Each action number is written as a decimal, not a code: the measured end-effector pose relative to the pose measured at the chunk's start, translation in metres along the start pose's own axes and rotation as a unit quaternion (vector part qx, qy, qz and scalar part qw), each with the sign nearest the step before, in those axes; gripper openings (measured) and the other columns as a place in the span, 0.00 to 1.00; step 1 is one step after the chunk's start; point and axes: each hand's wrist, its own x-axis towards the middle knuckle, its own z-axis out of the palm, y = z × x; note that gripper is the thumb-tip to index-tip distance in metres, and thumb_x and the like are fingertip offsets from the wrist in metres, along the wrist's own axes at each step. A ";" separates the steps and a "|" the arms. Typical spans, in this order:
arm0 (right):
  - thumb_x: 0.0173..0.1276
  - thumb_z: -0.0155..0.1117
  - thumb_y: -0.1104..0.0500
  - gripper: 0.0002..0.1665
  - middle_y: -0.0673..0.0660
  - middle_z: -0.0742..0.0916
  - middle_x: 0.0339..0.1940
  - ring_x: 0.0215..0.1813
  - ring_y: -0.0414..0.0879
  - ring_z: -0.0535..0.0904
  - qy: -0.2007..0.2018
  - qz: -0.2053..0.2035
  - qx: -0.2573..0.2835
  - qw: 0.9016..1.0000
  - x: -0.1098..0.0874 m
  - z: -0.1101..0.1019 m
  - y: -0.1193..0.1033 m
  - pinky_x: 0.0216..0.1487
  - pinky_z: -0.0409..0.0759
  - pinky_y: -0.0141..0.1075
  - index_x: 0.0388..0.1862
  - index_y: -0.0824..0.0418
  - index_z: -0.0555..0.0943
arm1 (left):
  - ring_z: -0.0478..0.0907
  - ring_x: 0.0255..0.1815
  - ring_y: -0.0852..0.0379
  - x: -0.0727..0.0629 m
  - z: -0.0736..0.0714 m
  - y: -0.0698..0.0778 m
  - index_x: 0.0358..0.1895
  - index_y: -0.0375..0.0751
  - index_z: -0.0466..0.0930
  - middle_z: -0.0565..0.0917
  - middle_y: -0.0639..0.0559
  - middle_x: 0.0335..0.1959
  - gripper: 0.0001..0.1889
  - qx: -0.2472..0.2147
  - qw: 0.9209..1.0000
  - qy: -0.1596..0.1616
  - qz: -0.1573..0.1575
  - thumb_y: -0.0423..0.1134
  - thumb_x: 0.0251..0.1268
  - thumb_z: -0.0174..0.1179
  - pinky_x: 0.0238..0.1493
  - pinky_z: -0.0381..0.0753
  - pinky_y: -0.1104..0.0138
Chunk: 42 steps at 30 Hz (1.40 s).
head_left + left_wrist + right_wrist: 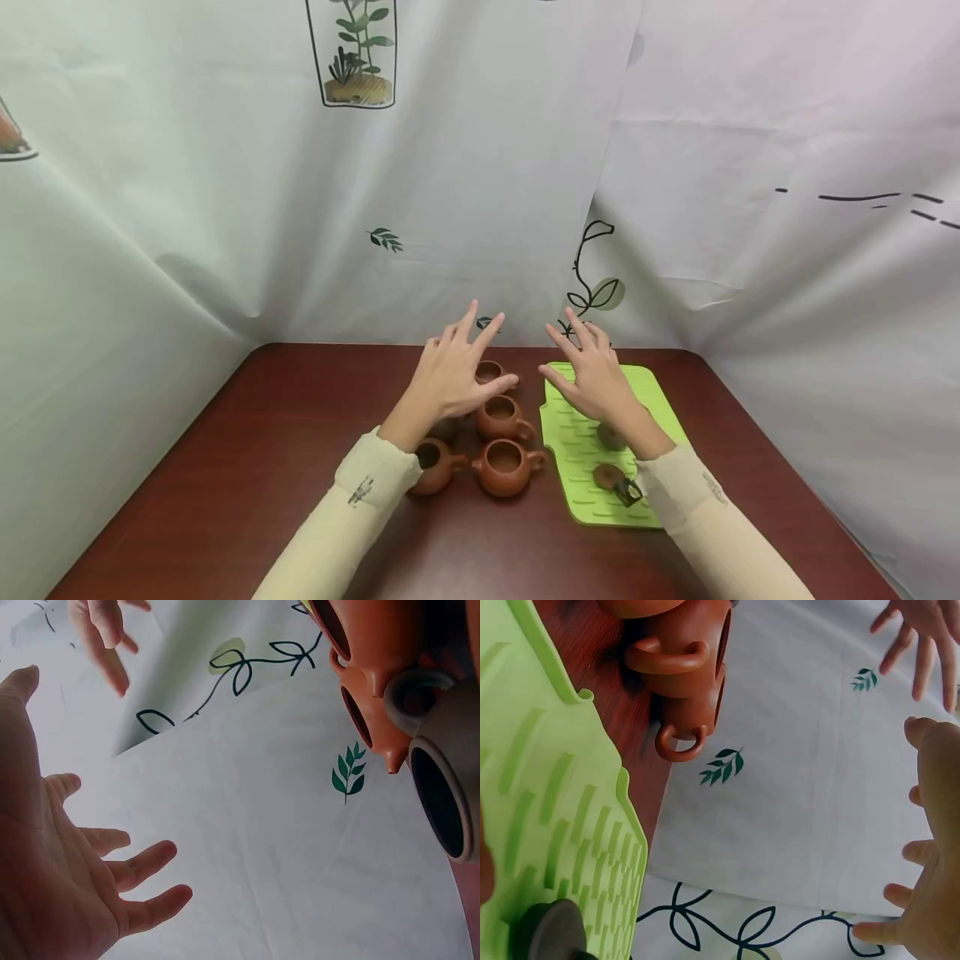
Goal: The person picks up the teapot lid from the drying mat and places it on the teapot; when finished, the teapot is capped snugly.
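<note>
Both hands hover above the table with fingers spread and nothing held. My left hand (pixel 453 375) is over the lidless clay teapots; its wrist partly hides a grey-brown teapot (pixel 456 727). Reddish-brown teapots stand around it: one at the front left (pixel 433 468), one at the front right (pixel 504 468), one behind that (pixel 499 419), and one at the back (pixel 490 372). My right hand (pixel 592 379) is above the green ribbed mat (pixel 573 479). On this mat lie a reddish-brown lid (pixel 606 476) and a dark lid (pixel 559 930), partly covered by the right forearm in the head view.
The dark red table (pixel 225 492) runs back to a pale printed curtain (pixel 480 192), which also hangs along both sides. A small dark square-edged item (pixel 628 492) shows beside the right sleeve; its kind is unclear.
</note>
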 end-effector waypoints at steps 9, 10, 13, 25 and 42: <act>0.69 0.66 0.45 0.35 0.61 0.65 0.74 0.65 0.63 0.66 0.048 -0.004 0.071 0.996 -0.025 -0.007 0.006 0.49 0.74 0.62 0.73 0.49 0.70 | 0.68 0.67 0.45 -0.029 -0.002 -0.008 0.77 0.66 0.56 0.59 0.51 0.77 0.41 -0.074 0.997 0.019 0.007 0.72 0.62 0.53 0.54 0.71 0.43; 0.69 0.66 0.46 0.34 0.61 0.67 0.73 0.65 0.63 0.67 0.049 -0.005 0.074 0.996 -0.027 -0.007 0.007 0.48 0.75 0.61 0.72 0.50 0.70 | 0.69 0.67 0.45 -0.032 -0.002 -0.009 0.77 0.66 0.56 0.60 0.51 0.76 0.41 -0.082 0.996 0.021 0.007 0.71 0.62 0.54 0.54 0.71 0.44; 0.69 0.67 0.48 0.33 0.61 0.70 0.70 0.65 0.63 0.67 0.048 -0.005 0.087 0.995 -0.033 -0.009 0.009 0.49 0.75 0.61 0.71 0.51 0.72 | 0.68 0.68 0.46 -0.041 -0.002 -0.011 0.77 0.65 0.57 0.62 0.53 0.75 0.40 -0.105 0.994 0.023 0.008 0.70 0.62 0.56 0.54 0.71 0.45; 0.67 0.70 0.57 0.26 0.63 0.75 0.61 0.55 0.57 0.77 0.046 0.012 0.157 0.986 -0.056 -0.012 0.022 0.50 0.77 0.51 0.61 0.65 0.78 | 0.72 0.65 0.51 -0.066 -0.003 -0.028 0.68 0.55 0.71 0.73 0.57 0.65 0.32 -0.177 0.984 0.018 0.016 0.62 0.63 0.62 0.54 0.74 0.44; 0.63 0.73 0.60 0.13 0.51 0.83 0.38 0.28 0.40 0.70 -0.011 0.058 0.193 0.979 -0.096 -0.016 0.036 0.33 0.71 0.34 0.46 0.61 0.86 | 0.80 0.47 0.51 -0.095 0.007 -0.067 0.59 0.50 0.78 0.83 0.54 0.52 0.26 -0.290 0.952 -0.097 0.011 0.55 0.60 0.69 0.41 0.77 0.60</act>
